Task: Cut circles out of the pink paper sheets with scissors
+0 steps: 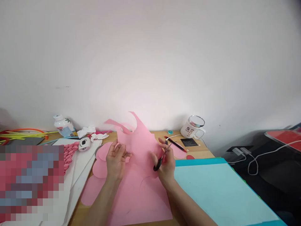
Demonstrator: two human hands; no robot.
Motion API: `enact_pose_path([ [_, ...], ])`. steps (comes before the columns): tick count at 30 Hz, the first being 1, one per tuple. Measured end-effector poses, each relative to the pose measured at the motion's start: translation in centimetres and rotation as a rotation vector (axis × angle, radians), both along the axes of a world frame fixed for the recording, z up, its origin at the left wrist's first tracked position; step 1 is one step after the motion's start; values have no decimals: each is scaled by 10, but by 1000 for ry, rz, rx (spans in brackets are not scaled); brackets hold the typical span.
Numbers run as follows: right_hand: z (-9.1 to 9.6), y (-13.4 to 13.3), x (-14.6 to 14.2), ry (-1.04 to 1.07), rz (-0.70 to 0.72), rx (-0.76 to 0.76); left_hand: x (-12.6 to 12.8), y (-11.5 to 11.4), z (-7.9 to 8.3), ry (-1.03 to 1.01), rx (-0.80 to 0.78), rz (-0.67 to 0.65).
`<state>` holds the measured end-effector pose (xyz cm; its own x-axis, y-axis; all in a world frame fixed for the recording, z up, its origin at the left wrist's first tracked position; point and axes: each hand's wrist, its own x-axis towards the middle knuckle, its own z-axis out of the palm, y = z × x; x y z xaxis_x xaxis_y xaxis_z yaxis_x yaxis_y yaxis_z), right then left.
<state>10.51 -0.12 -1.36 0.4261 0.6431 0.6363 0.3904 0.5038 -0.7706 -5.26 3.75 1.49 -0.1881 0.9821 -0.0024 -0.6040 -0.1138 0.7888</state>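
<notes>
Pink paper (141, 144) is raised above the counter (208, 153), between the two hands. Its far part is cut into narrow curved strips that stand up toward the wall (150, 62). Another expanse of pink paper lies flat beneath it and runs to the near side; whether both form one sheet cannot be determined.

Left hand (117, 157): thumb and fingers pinch the left side of the raised paper. Right hand (166, 160): retains the scissors (160, 160) while its fingers are spread beside the right side of the paper; contact between these fingers and the paper cannot be confirmed.

Orientation: the raised paper lies to the right of the left hand and to the left of the right hand. Its long axis appears to run from near to far. The scissors lie obliquely, handles near and left, blades directed far and right, away from the paper. The right hand is the nearer one to the right edge.

Clearances: the wall limits travel on the far side; room for movement lies upward. Pink rounds (100, 168) border the paper on the left. On the right are a light blue sheet (211, 188) and, farther off, a pen (176, 144) and a mug (191, 128).
</notes>
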Motion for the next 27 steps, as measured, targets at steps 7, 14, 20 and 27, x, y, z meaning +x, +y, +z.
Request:
enact_pose_path([
  [7,11,5,7,548,347,-391,1,0,-1,94,-33,19],
  [14,13,7,8,901,84,-214,5,-16,3,490,86,-110],
  [20,15,10,4,974,215,-195,23,-28,-17,704,99,-722],
  [27,25,-1,-6,891,482,-284,20,-17,-15,602,-10,-246],
])
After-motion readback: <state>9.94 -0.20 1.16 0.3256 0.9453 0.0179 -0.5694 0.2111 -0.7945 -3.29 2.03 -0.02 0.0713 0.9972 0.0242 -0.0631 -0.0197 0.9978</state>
